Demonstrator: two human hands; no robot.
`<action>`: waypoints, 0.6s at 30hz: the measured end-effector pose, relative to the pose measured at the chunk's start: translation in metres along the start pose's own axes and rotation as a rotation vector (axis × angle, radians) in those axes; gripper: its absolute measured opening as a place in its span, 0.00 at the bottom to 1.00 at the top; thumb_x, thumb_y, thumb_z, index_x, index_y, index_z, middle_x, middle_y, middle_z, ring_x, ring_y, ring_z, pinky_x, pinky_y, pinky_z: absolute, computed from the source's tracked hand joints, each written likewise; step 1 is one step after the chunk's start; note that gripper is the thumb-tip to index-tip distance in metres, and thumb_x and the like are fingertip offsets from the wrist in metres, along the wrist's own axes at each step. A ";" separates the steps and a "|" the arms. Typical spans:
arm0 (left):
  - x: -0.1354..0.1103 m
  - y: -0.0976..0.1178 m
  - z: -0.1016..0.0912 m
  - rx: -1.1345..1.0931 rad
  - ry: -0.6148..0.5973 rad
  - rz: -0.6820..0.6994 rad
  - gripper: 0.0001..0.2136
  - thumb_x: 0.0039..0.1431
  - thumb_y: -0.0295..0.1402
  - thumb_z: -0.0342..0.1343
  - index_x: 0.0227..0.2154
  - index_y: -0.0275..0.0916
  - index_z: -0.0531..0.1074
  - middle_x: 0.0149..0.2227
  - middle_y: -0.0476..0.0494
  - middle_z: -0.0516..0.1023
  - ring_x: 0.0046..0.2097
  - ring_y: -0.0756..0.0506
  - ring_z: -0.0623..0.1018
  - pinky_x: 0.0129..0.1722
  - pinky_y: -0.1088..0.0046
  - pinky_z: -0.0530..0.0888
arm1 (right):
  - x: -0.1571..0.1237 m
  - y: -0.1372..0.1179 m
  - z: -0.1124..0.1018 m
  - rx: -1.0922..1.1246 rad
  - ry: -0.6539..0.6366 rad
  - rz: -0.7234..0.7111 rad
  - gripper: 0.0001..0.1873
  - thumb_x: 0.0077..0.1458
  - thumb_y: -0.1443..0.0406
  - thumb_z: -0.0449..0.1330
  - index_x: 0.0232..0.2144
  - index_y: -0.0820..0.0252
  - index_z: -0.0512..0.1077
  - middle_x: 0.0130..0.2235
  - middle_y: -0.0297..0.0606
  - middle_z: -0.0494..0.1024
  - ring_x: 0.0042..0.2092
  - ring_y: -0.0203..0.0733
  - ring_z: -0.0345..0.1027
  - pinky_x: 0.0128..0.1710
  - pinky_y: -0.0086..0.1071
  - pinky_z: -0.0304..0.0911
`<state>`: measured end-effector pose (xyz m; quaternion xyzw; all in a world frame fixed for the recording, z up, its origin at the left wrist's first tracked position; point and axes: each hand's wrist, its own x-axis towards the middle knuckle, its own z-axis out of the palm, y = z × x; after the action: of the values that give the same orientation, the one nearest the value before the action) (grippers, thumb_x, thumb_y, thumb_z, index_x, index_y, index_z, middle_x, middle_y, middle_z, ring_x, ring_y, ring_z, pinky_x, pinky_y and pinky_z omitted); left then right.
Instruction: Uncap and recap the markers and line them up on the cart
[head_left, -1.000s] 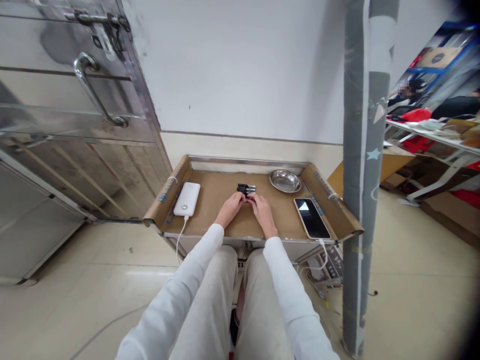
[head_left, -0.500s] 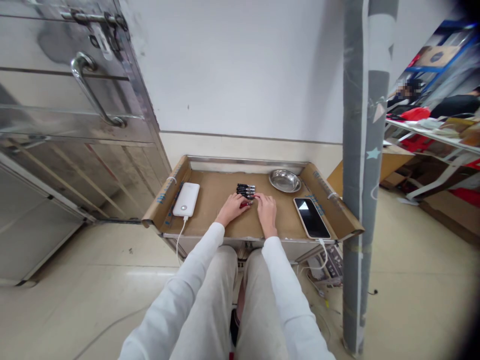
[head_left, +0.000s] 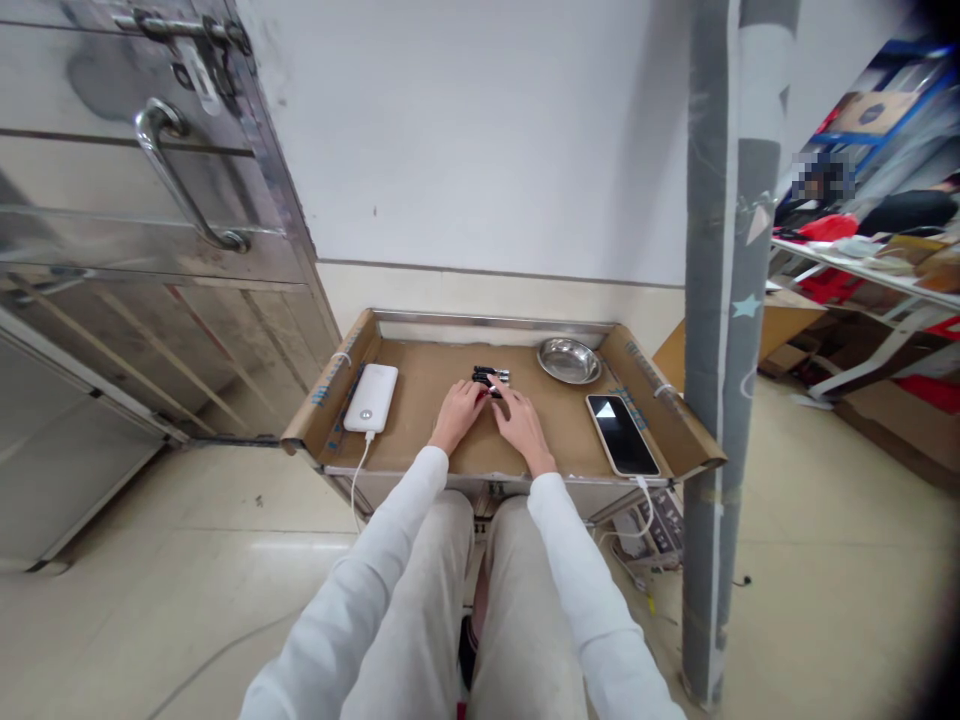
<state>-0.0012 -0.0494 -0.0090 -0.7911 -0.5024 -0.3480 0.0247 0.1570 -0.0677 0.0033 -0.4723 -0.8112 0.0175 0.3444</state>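
Observation:
Several small black sticks with silvery ends lie side by side in a row on the cardboard-lined top; their exact kind is too small to tell. At the near left of this row is my left hand, its fingers curled together, with a small dark-red spot at the tips. What it pinches is mostly hidden. My right hand reaches in from the right, fingers stretched and apart, fingertips over the near sticks and almost meeting the left hand. Both hands cover the nearest part of the row.
A white power bank with a cable lies at the left. To the right are a round metal dish and a phone on a cable. Cardboard sides rise at both ends. A wrapped grey pole stands close by at right.
My right hand has moved left and forward onto the sticks, its fingers now stretched over them. My left hand has shifted slightly forward, bringing the fingertips of both hands together.

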 end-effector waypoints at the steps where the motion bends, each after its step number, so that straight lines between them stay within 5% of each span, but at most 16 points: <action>1: 0.000 -0.001 0.001 0.011 0.029 -0.038 0.09 0.64 0.35 0.46 0.39 0.39 0.68 0.37 0.41 0.73 0.41 0.43 0.71 0.44 0.64 0.66 | 0.001 -0.002 -0.001 0.022 -0.019 -0.022 0.29 0.58 0.70 0.46 0.62 0.54 0.52 0.53 0.40 0.70 0.51 0.42 0.63 0.49 0.36 0.59; 3: 0.000 -0.003 0.002 0.042 0.089 -0.129 0.09 0.65 0.35 0.44 0.39 0.38 0.68 0.37 0.39 0.72 0.41 0.42 0.70 0.44 0.64 0.66 | 0.002 -0.003 -0.002 0.041 -0.024 -0.029 0.32 0.56 0.72 0.45 0.63 0.54 0.49 0.57 0.39 0.66 0.55 0.42 0.60 0.51 0.37 0.58; 9: -0.003 -0.008 0.010 0.147 0.100 -0.317 0.11 0.65 0.29 0.38 0.37 0.35 0.67 0.37 0.37 0.69 0.42 0.40 0.68 0.44 0.60 0.67 | 0.001 0.009 0.009 -0.070 0.058 0.111 0.18 0.56 0.72 0.46 0.45 0.59 0.71 0.48 0.43 0.71 0.49 0.45 0.61 0.51 0.38 0.58; 18: -0.005 -0.011 0.013 0.165 0.163 -0.390 0.12 0.63 0.24 0.36 0.37 0.33 0.65 0.40 0.35 0.67 0.45 0.39 0.68 0.46 0.57 0.67 | 0.000 0.012 0.013 -0.150 0.042 0.128 0.11 0.58 0.68 0.50 0.40 0.58 0.71 0.41 0.42 0.70 0.43 0.45 0.60 0.45 0.37 0.57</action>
<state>-0.0043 -0.0429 -0.0250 -0.6434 -0.6691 -0.3667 0.0622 0.1585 -0.0575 -0.0111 -0.5481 -0.7708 -0.0314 0.3232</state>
